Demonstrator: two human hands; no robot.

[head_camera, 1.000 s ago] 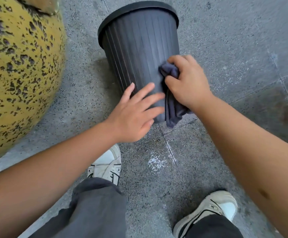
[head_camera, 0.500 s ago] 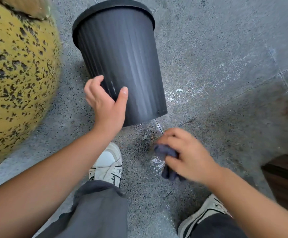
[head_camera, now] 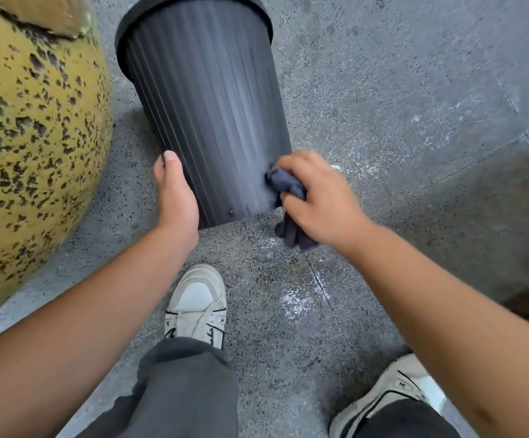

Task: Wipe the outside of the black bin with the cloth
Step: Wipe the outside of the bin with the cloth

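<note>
Black bin tilted, rim away; right hand presses cloth.

**Bare forearms, dark trousers, pale sneakers**

Both forearms are bare, with no sleeve, watch or band showing down to the left hand and the right hand. The nails are short and unpainted. The legs wear loose dark grey trousers whose hems bunch over the shoes. The left sneaker is off-white with a paler toe panel, black stitched outlines, white laces and small black logo marks. The right sneaker matches it, cream with black trim and a small black mark.
</note>
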